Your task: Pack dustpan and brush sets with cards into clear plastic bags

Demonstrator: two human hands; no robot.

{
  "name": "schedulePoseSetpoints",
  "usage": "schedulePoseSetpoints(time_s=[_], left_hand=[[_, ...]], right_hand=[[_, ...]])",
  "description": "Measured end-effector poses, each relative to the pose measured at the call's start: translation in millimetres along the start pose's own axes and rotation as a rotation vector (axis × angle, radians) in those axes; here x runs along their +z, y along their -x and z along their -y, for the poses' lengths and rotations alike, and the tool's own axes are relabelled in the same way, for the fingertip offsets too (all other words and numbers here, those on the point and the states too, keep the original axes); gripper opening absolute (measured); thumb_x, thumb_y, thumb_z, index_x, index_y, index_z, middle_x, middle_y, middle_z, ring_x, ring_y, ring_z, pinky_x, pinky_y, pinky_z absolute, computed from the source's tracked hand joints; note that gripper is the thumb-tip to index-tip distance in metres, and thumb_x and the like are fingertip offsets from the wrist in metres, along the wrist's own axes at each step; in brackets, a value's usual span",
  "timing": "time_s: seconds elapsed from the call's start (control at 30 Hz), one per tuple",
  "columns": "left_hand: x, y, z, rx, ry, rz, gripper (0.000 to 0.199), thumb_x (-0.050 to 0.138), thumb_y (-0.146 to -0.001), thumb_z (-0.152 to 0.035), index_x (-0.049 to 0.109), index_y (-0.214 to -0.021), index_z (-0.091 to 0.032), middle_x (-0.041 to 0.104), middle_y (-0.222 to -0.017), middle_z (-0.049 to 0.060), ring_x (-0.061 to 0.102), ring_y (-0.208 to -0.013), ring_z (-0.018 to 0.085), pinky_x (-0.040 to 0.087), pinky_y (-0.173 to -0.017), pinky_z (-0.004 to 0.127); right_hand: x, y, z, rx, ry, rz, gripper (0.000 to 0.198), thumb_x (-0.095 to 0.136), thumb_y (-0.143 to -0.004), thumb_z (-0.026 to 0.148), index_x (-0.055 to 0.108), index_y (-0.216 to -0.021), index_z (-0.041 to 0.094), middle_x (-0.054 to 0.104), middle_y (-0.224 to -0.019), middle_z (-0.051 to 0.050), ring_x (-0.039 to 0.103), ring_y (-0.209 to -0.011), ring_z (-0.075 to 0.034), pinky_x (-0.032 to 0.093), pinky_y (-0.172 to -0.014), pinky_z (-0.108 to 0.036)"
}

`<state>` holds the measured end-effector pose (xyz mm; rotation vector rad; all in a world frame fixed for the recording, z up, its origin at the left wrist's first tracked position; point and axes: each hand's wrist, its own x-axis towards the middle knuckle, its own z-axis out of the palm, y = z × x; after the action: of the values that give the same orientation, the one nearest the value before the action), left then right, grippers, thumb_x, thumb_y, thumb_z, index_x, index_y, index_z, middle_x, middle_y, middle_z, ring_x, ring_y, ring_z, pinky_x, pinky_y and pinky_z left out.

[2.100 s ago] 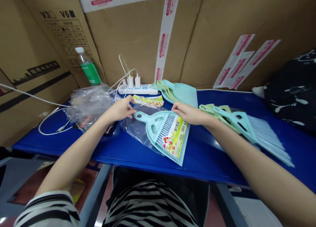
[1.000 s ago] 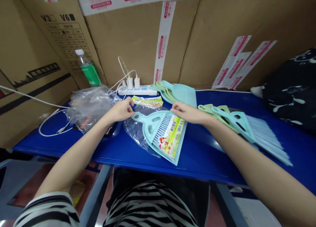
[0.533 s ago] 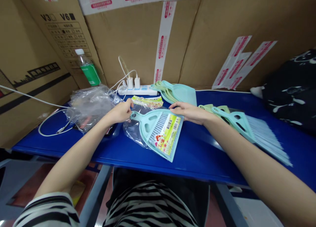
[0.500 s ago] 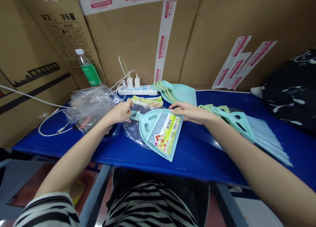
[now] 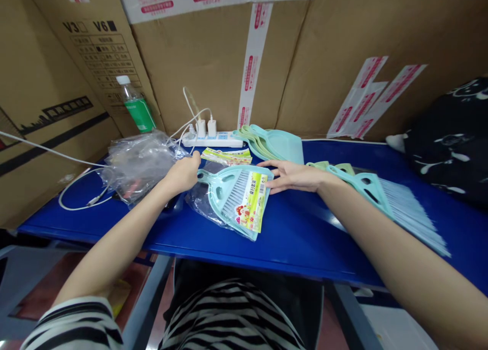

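Note:
A light-blue dustpan (image 5: 219, 193) lies on a clear plastic bag (image 5: 202, 202), with a grey-blue bristled brush (image 5: 237, 193) nested in it. A yellow-green printed label card (image 5: 252, 201) covers part of the bristles. My left hand (image 5: 185, 174) is closed at the end of the dustpan's handle; its fingertips are hidden. At the pan's upper right edge, my right hand (image 5: 293, 176) has its fingers spread, the tips at or against the label side.
Stacked dustpans (image 5: 280, 142) stand behind my right hand, and several brushes (image 5: 409, 208) lie to the right. More label cards (image 5: 226, 156), a power strip (image 5: 224, 139), crumpled plastic bags (image 5: 141, 162) and a bottle (image 5: 138, 108) are at the back and left. Cardboard (image 5: 213, 55) walls the blue table (image 5: 305, 243).
The dustpan with its brush and label has shifted a little left and away from me, along with my left hand. My right hand's fingers have spread apart at the pan's edge.

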<state>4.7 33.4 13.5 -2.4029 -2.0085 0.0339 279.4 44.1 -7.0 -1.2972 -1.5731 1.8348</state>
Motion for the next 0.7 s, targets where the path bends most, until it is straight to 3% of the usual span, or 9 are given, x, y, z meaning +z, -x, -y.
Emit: schedulePoseSetpoints(time_s=[0.1,0.3,0.7], left_hand=[[-1.3,1.0,-2.1,-0.011,-0.042,0.001,0.036,0.041,-0.078,-0.004,0.048,-0.113,-0.012,0.067,-0.097,0.017,0.066,-0.092,0.028,0.049,-0.079,0.036],[-3.7,3.7,-5.6,-0.034,-0.088,0.02,0.035,0.04,-0.081,-0.005,0.051,-0.113,-0.011,0.067,-0.097,0.018,0.066,-0.095,0.031,0.05,-0.078,0.038],[-4.1,4.4,-8.3,-0.074,-0.136,0.048,0.037,0.038,-0.084,-0.004,0.05,-0.119,-0.009,0.067,-0.103,0.019,0.065,-0.101,0.032,0.051,-0.08,0.039]], right_hand=[[-0.1,-0.9,-1.9,0.003,0.004,-0.003,0.071,0.076,-0.066,0.012,0.044,-0.129,0.023,0.065,-0.109,-0.005,0.066,-0.101,-0.02,0.059,-0.086,-0.032],[-1.0,-3.0,-4.8,-0.019,0.021,0.001,0.079,0.075,-0.066,0.012,0.04,-0.135,0.025,0.064,-0.11,-0.005,0.065,-0.101,-0.02,0.058,-0.086,-0.032],[-6.4,-8.1,-10.5,-0.07,0.125,0.036,0.065,0.078,-0.067,0.017,0.048,-0.125,0.02,0.066,-0.093,-0.003,0.067,-0.085,-0.015,0.057,-0.088,-0.034]])
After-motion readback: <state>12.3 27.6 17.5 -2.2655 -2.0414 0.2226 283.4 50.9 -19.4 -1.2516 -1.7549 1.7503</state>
